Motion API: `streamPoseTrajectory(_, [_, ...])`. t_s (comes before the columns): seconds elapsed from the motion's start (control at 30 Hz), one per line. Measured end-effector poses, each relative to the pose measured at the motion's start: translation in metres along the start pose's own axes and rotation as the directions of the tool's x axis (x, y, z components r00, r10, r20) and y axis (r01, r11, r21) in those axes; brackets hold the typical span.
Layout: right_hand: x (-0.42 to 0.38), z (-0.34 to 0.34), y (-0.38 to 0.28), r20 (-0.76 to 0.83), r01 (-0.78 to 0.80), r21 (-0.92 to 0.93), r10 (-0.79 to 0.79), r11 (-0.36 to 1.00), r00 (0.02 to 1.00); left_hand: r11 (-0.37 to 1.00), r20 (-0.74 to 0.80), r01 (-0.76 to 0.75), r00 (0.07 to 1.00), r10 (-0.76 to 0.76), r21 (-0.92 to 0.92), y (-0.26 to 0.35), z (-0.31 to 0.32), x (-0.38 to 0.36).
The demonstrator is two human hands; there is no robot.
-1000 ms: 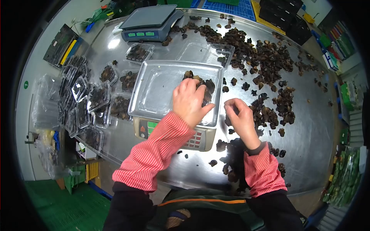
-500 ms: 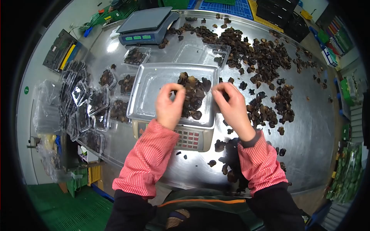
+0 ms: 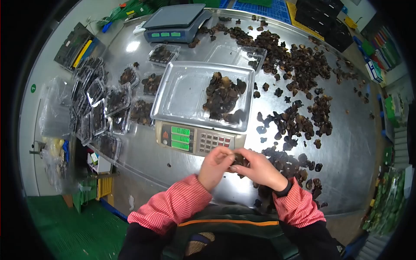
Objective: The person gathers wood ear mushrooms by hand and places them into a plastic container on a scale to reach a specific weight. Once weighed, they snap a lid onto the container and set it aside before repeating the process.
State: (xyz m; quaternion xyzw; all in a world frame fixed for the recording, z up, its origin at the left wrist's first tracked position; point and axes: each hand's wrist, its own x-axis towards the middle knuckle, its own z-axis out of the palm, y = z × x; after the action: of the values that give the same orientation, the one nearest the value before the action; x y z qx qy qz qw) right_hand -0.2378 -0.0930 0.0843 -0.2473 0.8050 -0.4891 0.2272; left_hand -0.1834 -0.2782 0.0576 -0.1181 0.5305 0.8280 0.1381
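Observation:
In front of the scale, my left hand (image 3: 216, 167) and my right hand (image 3: 261, 169) meet with fingers pinched. Between them is a dark brown wood ear mushroom (image 3: 239, 161), partly covered by the fingers. Just beyond stands a weighing scale (image 3: 197, 138) with lit green displays and a metal pan (image 3: 159, 97). On the pan rests an opened clear plastic container (image 3: 181, 93). Its right half holds a heap of wood ear mushrooms (image 3: 223, 97); the left half shows bare plastic. Loose wood ear mushrooms (image 3: 284, 162) lie close to my right hand.
Filled clear boxes (image 3: 97, 97) are stacked on the left of the metal table (image 3: 346, 147). A second scale (image 3: 175, 21) stands at the back. A large spread of mushrooms (image 3: 303, 65) covers the back right. Black crates (image 3: 318, 17) stand beyond the table.
Both hands have moved from over the container down to the near side of the scale and come together on a mushroom. The scale's displays, hidden before, now show.

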Motion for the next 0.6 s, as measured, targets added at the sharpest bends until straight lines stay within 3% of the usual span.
streamPoseTrajectory(0.03, [-0.011, 0.007, 0.007, 0.046, -0.125, 0.162, 0.119, 0.979, 0.992, 0.999, 0.021, 0.041, 0.999, -0.041, -0.018, -0.007, 0.005, -0.003])
streamPoseTrajectory(0.1, [-0.03, 0.015, 0.016, 0.061, -0.258, 0.277, 0.251, 0.925, 0.966, 0.991, 0.068, 0.124, 0.99, -0.121, -0.044, -0.016, 0.011, -0.01])
streamPoseTrajectory(0.23, [-0.052, 0.014, 0.023, 0.058, -0.338, 0.39, 0.344, 0.857, 0.937, 0.925, 0.109, 0.267, 0.946, -0.305, 0.271, -0.017, 0.011, -0.019])
streamPoseTrajectory(0.43, [-0.077, -0.004, 0.03, -0.016, -0.357, 0.371, 0.39, 0.857, 0.921, 0.87, 0.075, 0.07, 0.99, -0.122, 0.489, -0.032, 0.001, -0.027])
streamPoseTrajectory(0.5, [-0.088, -0.007, 0.041, 0.099, -0.46, 0.369, 0.458, 0.807, 0.883, 0.833, 0.078, 0.047, 0.991, -0.108, 0.551, -0.034, -0.002, -0.028])
streamPoseTrajectory(0.6, [-0.099, 0.0, 0.048, 0.2, -0.482, 0.468, 0.443, 0.74, 0.874, 0.731, 0.083, 0.0, 0.994, -0.078, 0.682, -0.042, -0.007, -0.026])
